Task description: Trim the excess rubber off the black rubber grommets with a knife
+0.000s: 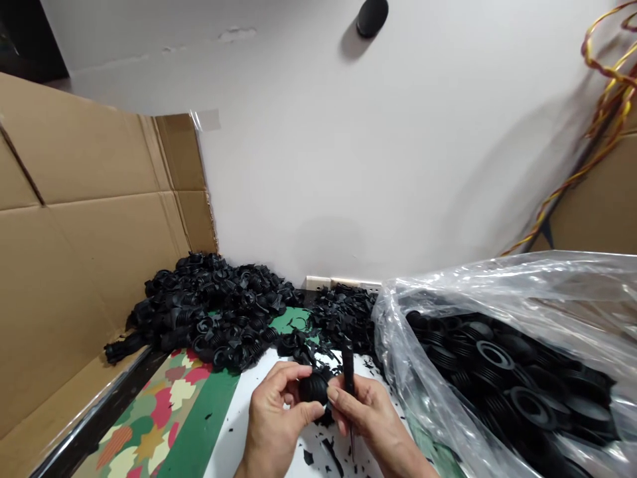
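Black ribbed part (313,388) sat pinched in left hand (277,413) | right hand (369,410) clasped tool (348,366) | bag (398,312) lay at their 3 o'clock

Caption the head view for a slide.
Left hand holds a round black part; right hand holds a slim black tool.

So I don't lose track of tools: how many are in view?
1: the tool, upright in the right hand, beside the black part that the left hand holds. Others may be hidden under the heaped pieces.
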Action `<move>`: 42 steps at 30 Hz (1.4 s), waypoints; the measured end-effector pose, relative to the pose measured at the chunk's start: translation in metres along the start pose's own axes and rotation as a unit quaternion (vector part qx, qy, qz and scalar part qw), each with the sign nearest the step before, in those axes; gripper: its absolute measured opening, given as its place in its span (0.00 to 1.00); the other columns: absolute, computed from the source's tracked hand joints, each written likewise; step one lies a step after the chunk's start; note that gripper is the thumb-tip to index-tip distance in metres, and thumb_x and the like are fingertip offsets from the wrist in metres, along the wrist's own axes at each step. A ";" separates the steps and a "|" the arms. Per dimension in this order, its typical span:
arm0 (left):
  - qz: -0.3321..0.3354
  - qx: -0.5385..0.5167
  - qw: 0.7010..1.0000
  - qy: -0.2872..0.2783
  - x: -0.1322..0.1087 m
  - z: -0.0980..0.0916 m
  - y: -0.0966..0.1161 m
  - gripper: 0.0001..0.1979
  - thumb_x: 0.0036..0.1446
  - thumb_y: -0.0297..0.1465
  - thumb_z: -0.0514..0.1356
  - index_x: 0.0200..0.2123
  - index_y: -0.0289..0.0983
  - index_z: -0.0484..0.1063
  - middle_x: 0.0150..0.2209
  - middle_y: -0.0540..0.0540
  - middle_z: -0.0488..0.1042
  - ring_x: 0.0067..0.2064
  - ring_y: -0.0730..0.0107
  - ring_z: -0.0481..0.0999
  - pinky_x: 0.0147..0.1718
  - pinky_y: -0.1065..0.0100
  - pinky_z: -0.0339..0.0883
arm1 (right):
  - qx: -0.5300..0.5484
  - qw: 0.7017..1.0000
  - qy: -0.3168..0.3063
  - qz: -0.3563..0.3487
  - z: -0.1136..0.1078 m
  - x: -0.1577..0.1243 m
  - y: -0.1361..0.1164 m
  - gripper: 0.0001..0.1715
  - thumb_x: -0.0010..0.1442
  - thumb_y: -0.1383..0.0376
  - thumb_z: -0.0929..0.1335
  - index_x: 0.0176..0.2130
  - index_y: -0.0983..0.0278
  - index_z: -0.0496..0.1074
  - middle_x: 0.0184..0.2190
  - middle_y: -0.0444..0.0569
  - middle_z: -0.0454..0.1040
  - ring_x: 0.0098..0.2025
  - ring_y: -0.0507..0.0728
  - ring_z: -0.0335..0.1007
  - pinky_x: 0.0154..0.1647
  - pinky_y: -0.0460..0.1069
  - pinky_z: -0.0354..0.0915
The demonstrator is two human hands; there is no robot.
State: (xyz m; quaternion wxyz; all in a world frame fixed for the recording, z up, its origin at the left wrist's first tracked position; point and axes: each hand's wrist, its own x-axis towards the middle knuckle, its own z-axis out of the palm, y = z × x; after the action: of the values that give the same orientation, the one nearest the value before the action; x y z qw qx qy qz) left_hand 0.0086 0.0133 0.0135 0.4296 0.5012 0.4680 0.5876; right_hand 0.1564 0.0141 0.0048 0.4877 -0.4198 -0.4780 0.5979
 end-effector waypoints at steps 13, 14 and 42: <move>0.119 0.121 0.985 0.009 -0.012 -0.001 -0.010 0.26 0.38 0.17 0.64 0.43 0.42 0.75 0.33 0.52 0.71 0.26 0.73 0.63 0.30 0.71 0.66 | 0.080 0.997 -0.015 -0.015 0.018 0.000 0.008 0.24 0.45 0.48 0.74 0.22 0.66 0.71 0.11 0.38 0.60 0.16 0.46 0.46 0.20 0.44 0.49; 0.117 0.123 0.985 0.011 -0.012 -0.001 -0.010 0.26 0.38 0.17 0.64 0.43 0.42 0.75 0.32 0.52 0.70 0.26 0.73 0.63 0.30 0.71 0.66 | 0.079 0.997 -0.015 -0.019 0.019 -0.001 0.007 0.25 0.44 0.47 0.74 0.22 0.66 0.71 0.11 0.38 0.60 0.16 0.46 0.46 0.20 0.44 0.49; -0.084 -0.105 0.991 -0.006 -0.007 0.004 0.004 0.15 0.31 0.18 0.65 0.28 0.33 0.78 0.21 0.52 0.76 0.23 0.74 0.70 0.22 0.76 0.64 | -0.042 0.981 0.156 -0.105 -0.005 0.003 0.006 0.30 0.46 0.42 0.70 0.31 0.67 0.76 0.17 0.44 0.69 0.18 0.53 0.65 0.20 0.47 0.62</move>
State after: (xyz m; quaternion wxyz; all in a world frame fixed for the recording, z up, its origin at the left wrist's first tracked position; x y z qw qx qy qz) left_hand 0.0133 0.0062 0.0166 0.5304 0.4159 0.4418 0.5921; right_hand 0.1595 0.0174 -0.0023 0.5981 -0.4756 -0.4623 0.4499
